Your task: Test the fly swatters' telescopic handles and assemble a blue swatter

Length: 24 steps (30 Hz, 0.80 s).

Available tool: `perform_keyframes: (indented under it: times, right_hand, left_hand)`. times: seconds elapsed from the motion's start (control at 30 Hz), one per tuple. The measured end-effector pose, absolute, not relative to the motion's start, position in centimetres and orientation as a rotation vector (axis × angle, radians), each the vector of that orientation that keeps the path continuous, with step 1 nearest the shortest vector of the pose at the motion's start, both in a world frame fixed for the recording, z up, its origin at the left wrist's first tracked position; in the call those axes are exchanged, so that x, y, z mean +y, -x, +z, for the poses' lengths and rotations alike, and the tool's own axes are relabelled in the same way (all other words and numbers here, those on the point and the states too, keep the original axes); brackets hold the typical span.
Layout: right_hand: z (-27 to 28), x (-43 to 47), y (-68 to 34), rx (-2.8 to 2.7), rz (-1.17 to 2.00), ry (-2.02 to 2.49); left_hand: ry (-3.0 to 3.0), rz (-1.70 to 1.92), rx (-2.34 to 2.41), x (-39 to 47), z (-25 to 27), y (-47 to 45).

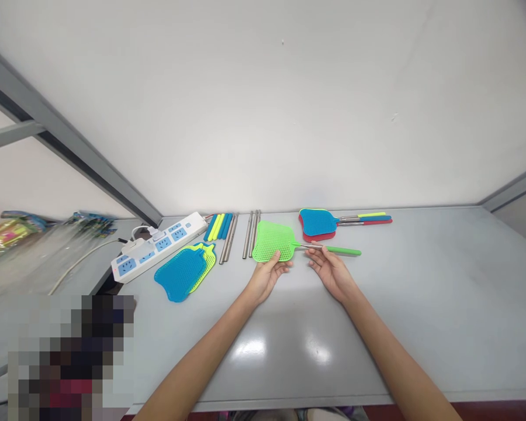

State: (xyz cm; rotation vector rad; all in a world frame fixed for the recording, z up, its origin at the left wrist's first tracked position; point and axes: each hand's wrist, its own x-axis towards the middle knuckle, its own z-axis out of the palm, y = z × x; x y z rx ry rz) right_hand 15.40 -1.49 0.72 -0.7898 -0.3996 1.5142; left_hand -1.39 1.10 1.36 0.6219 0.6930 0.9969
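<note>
A green fly swatter [275, 238] with a perforated head, a metal shaft and a green grip is held level above the table. My left hand [266, 276] pinches the lower edge of its head, thumb on top. My right hand [329, 270] is closed around the shaft close to the green grip. Just behind lies a stack of assembled fly swatters [319, 222], blue on top, with red and yellow ones under it. Loose metal rods [248, 237] lie to the left of the green head.
Blue and yellow swatter heads [182, 273] lie overlapped at the left. Behind them are blue and yellow grips [219, 227], more metal rods [228, 238] and a white power strip [160, 245] with plugs. Plastic-wrapped packages [61, 240] and a pixelated area [74, 356] are far left. A wall stands behind the table.
</note>
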Motion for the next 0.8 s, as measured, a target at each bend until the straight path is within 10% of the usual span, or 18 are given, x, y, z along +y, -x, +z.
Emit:
perform_keyframes:
  times: [0.8]
  right_hand:
    - [0.54,-1.94,-15.27,-0.384,1.393,0.850]
  left_hand:
    - [-0.667,0.994,0.650,0.84,1.30,1.52]
